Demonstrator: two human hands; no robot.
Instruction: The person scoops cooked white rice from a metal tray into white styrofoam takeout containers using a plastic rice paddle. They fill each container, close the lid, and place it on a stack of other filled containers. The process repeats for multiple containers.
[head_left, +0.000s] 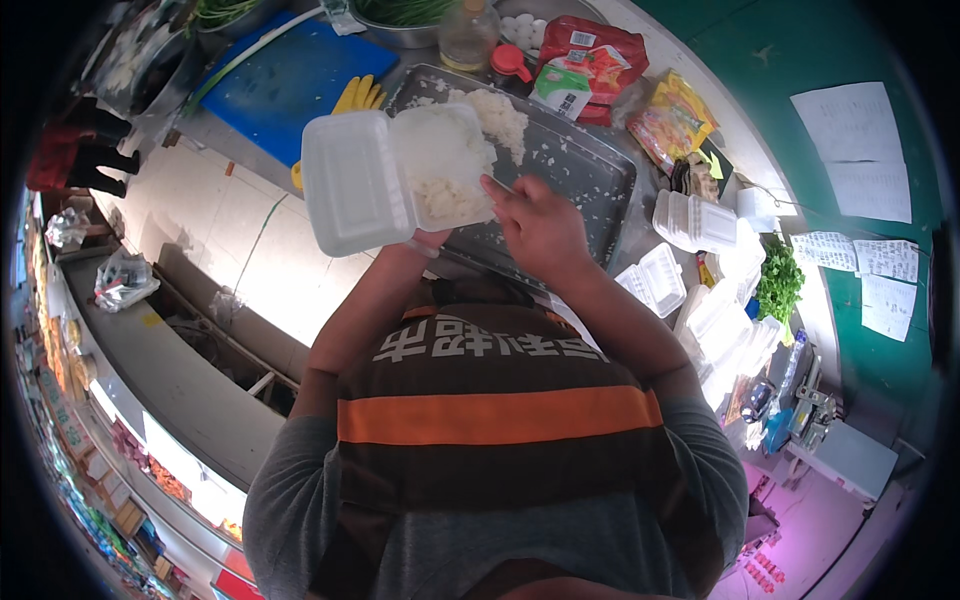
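Observation:
A white foam takeaway box (358, 184) lies open with its lid to the left, and white rice or a similar grainy food (444, 161) fills its base. My left hand (431, 240) holds the box from below at its near edge; most of its fingers are hidden under the box. My right hand (541, 225) is at the box's right edge, fingers curled around what seems to be a thin utensil, mostly hidden. Beneath and behind the box, a dark metal tray (619, 169) holds a pale heap of the same kind of food (495, 120) and scattered grains.
Beyond the tray stand an oil bottle (469, 37), a red-capped container (510, 61) and food packets (600, 60). A blue cutting board (292, 82) and a yellow glove (358, 94) lie left. Several foam boxes (694, 219) and leafy greens (780, 281) are at right.

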